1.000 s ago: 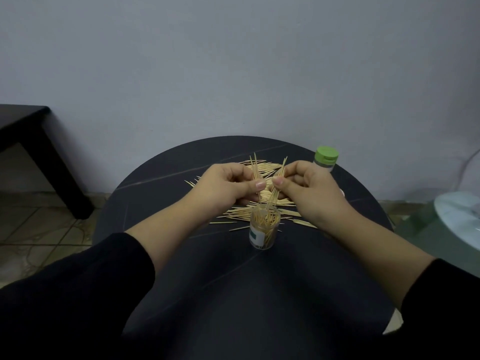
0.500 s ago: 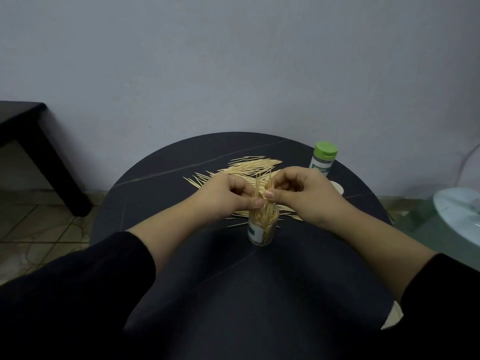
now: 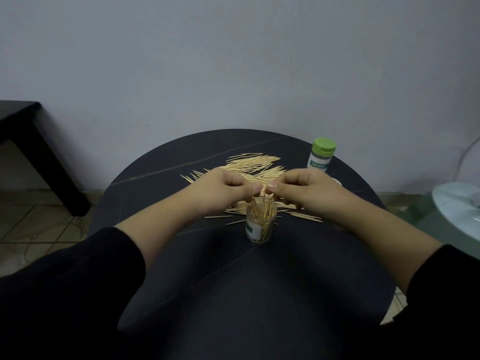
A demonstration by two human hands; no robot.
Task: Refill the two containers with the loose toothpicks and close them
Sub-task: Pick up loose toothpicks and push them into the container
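View: head camera, looking forward and down; clock directions are taken from the centre of the worktop, 12 o'clock toward the wall.
Worktop (image 3: 233,287): round, dark, with pale streaks running across it.
Open container (image 3: 260,224): clear, small, upright, no lid on it; stands near the centre, slightly toward 12 o'clock. It is packed with toothpicks standing on end, one rising above the rest.
Left hand (image 3: 220,190): at 11 o'clock of the open container, above and just behind its rim. The fingers (image 3: 235,181) are curled in, thumb laid against forefinger.
Right hand (image 3: 309,193): at 1 o'clock of the open container, mirrored to the left hand, curled the same way. The two thumb tips are near each other over the mouth.
Grip: the tall toothpick ends just below the thumbs; cannot tell whether either hand pinches anything.
Loose toothpicks (image 3: 254,163): spread flat on the worktop at 12 o'clock, behind and under both hands; a few strays lie at 3 and 9 o'clock of the open container.
Capped container (image 3: 322,154): upright at 1 o'clock by the rim, green cap on, well apart from the open one.
Sleeves: black, both pushed up the forearm.
Surroundings: dark side table (image 3: 23,120) at 10 o'clock, off the worktop; pale wall behind.
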